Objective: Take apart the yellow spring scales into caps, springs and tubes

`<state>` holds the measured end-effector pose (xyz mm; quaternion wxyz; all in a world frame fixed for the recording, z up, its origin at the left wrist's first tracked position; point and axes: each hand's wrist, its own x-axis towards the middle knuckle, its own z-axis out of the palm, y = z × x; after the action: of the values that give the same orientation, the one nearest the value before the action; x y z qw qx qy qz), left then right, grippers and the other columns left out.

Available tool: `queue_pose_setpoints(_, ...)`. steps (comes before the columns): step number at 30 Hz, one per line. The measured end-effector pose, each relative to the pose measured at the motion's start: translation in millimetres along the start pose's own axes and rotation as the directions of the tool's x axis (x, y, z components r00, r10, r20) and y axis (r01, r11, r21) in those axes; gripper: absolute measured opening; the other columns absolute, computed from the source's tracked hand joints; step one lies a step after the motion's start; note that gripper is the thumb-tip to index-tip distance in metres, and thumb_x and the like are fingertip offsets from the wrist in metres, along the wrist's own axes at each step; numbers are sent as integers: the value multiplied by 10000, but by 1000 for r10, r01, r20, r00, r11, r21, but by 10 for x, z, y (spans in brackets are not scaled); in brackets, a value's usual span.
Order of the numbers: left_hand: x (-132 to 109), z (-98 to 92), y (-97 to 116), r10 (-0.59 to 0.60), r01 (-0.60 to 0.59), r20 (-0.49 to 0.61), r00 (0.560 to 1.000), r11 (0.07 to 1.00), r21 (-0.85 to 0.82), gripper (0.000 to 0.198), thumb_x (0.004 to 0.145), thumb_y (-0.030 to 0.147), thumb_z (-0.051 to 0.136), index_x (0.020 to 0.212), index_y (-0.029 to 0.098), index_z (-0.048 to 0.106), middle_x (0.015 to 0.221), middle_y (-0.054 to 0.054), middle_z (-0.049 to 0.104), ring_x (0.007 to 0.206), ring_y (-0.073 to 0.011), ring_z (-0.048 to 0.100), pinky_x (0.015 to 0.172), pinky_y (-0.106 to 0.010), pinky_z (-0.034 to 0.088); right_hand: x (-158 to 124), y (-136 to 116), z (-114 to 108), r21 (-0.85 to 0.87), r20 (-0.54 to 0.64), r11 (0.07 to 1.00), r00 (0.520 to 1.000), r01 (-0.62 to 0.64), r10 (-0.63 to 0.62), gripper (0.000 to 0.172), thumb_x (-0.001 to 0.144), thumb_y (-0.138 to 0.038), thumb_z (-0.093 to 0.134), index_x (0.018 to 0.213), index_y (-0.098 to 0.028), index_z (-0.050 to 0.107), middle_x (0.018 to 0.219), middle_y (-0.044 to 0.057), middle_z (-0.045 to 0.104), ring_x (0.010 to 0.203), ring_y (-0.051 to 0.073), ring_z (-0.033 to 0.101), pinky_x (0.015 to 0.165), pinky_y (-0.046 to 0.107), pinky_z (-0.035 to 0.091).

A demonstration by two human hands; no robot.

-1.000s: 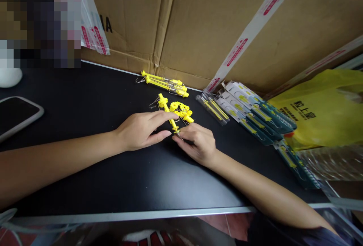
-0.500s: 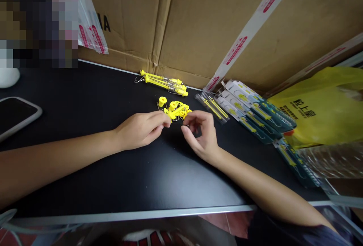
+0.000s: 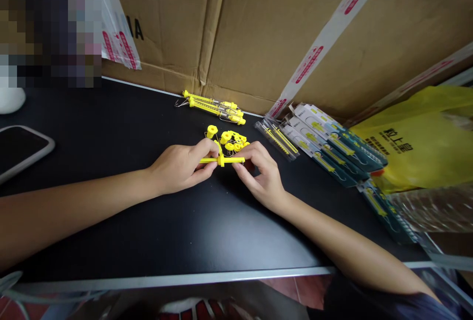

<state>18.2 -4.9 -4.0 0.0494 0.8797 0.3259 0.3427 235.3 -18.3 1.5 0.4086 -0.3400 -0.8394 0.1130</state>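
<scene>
My left hand (image 3: 183, 166) and my right hand (image 3: 260, 175) meet over the black table (image 3: 148, 231), each pinching one end of a thin yellow plastic rod (image 3: 220, 160) held level between them. Right behind the rod lies a small heap of loose yellow plastic parts (image 3: 228, 140) with thin wire pieces among them. Farther back, against the cardboard, rests a bundle of long yellow rod tools (image 3: 214, 106).
Large cardboard boxes (image 3: 266, 29) wall off the back. Packaged tools in teal-and-white cards (image 3: 328, 147) and a clear sleeve (image 3: 276, 139) lie to the right, by a yellow plastic bag (image 3: 421, 143). A phone (image 3: 18, 150) lies at the far left edge.
A second ago both hands held a yellow rod pointing away from me. Half a second ago the hands were apart near the heap. Now they hold a rod level between them.
</scene>
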Motion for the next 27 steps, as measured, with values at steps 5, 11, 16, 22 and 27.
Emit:
queue_pose_setpoints(5,10,4,-20,-12,10,16,1000,997,77,218,897,385,479,814,190,532,585,69,530,482,-70,498,488,-201,292,-18,9,10,-10,44,999,998,50,-49,91,838,-149,563,915,-197,554,841,49,573,739,153,521,608,281,448)
queue_pose_setpoints(11,6,7,-53,-3,-11,76,997,983,185,475,918,492,392,580,171,480,557,26,515,560,-106,503,522,-253,259,-52,35,29,-28,100,999,995,28,-25,50,848,-183,563,888,-193,535,757,26,566,675,137,520,622,272,448)
queue_pose_setpoints(16,13,-20,-11,-35,22,100,994,991,130,355,892,484,439,758,181,567,713,23,606,642,-111,570,560,-237,330,-59,18,25,-63,89,998,996,25,-19,46,855,-219,566,879,-195,535,715,8,580,614,117,520,576,239,441)
queue_pose_setpoints(22,10,-16,19,56,-65,119,991,995,76,359,865,457,513,1100,186,533,909,10,649,788,-129,621,674,-224,410,-46,1,42,-72,130,993,988,97,-87,46,862,-210,567,828,-181,557,728,26,629,623,114,550,605,235,448)
queue_pose_setpoints(27,3,7,-13,148,-154,140,979,987,34,290,903,400,484,1085,182,542,949,-8,647,843,-136,599,755,-235,413,-40,-8,48,-63,173,991,980,116,-104,52,865,-213,561,821,-186,561,728,24,631,655,121,569,637,240,453)
